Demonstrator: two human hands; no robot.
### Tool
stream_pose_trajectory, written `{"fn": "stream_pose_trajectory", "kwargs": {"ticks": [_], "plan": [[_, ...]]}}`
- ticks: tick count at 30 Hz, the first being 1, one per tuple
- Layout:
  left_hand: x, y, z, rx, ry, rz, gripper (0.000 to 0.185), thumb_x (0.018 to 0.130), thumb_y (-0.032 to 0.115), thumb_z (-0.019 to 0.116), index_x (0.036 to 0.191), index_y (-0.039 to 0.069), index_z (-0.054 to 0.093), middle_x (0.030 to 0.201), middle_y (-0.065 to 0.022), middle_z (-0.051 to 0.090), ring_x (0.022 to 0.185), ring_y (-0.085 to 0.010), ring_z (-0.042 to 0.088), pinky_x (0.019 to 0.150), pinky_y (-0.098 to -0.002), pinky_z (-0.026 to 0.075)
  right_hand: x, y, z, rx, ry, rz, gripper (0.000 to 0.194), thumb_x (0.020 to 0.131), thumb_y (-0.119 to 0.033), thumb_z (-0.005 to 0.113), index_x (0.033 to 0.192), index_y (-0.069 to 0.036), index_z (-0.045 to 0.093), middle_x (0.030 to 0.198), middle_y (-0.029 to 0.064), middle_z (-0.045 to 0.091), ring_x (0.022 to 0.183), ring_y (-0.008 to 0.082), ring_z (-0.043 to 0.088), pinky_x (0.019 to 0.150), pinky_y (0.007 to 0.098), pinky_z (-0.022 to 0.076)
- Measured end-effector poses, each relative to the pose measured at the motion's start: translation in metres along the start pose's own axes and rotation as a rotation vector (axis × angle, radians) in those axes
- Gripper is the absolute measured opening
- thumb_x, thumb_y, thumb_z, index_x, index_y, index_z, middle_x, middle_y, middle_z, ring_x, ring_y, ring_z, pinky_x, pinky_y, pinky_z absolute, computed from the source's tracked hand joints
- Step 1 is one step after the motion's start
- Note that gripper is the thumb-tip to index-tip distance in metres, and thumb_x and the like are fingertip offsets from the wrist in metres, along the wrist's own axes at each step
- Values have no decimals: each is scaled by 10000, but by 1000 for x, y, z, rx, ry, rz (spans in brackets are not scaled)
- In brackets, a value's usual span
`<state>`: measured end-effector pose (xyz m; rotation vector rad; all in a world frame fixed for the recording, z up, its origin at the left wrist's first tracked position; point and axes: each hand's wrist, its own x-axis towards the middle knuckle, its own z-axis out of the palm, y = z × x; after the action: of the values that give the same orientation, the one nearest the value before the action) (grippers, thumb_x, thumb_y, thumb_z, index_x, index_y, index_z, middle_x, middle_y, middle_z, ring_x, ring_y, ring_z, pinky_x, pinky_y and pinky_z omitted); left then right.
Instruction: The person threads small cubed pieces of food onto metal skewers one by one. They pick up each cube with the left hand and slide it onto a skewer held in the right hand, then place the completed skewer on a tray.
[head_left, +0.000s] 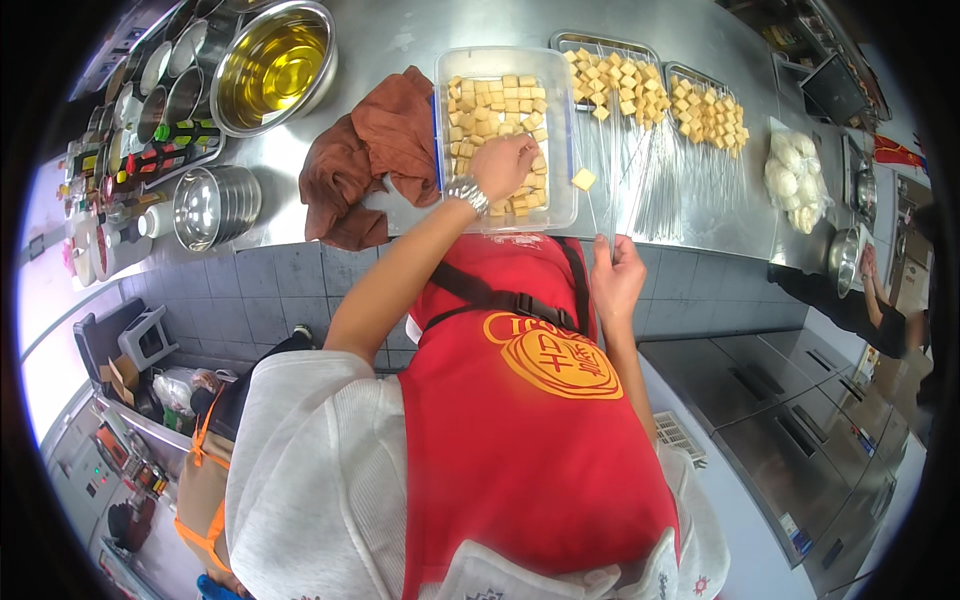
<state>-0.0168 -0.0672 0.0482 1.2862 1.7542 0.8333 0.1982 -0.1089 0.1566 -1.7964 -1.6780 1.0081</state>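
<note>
My left hand (504, 166), with a metal-banded watch at the wrist, reaches into a clear plastic box (561, 202) of pale yellow cubes (480, 97), which look like tofu. Its fingers are bunched over the cubes; whether one is pinched between them is hidden. Close to the table's front edge, my right hand (618, 276) grips thin metal skewers (614, 180) by their lower ends. A single cube (583, 178) sits on a skewer just right of the box. Beyond it, a metal tray (607, 37) carries many skewered cubes (619, 82), their bare shafts pointing towards me.
A second tray (694, 71) of skewered cubes is farther right, before a bag of white round items (796, 176). Left of the box lie a brown cloth (397, 127), a bowl of yellow oil (281, 64) and stacked metal bowls (217, 206). A person (877, 300) stands at right, another (206, 480) lower left.
</note>
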Motion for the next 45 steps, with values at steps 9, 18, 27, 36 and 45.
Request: {"fn": "stream_pose_trajectory", "kwargs": {"ticks": [9,18,27,36,45], "plan": [[42,-35,29,562,-249,113,208,795,211,644,927,54,677,893,-175,650,852,-344,626,736,-446,504,-1,8,1,82,-42,35,205,889,-155,620,805,31,595,568,27,481,558,51,383,484,280,337],[-4,19,-23,-123,-31,-235,207,911,215,605,961,22,658,950,-178,663,986,-238,633,827,-305,491,-26,10,-2,-50,-71,-18,180,877,-155,628,829,19,620,513,110,489,467,101,411,457,327,376],[9,1,-29,-1385,-7,-402,207,996,219,497,1042,23,544,1160,-126,578,1103,-240,589,934,-338,484,-26,5,-5,-123,-139,-45,182,865,-162,635,821,14,615,511,123,494,444,138,420,462,340,384],[3,10,-33,-1258,-5,-408,247,970,211,548,1080,-9,545,1056,-106,598,1056,-221,601,879,-346,510,-27,2,-6,-170,-130,-38,181,863,-168,632,819,7,614,521,154,512,426,187,464,465,362,394],[-37,49,11,-939,-228,-451,405,971,375,521,1042,-9,627,987,-91,663,924,-159,646,798,-300,527,-11,10,17,-1,-27,-45,187,870,-155,624,819,24,605,552,133,544,464,129,469,468,342,389]]}}
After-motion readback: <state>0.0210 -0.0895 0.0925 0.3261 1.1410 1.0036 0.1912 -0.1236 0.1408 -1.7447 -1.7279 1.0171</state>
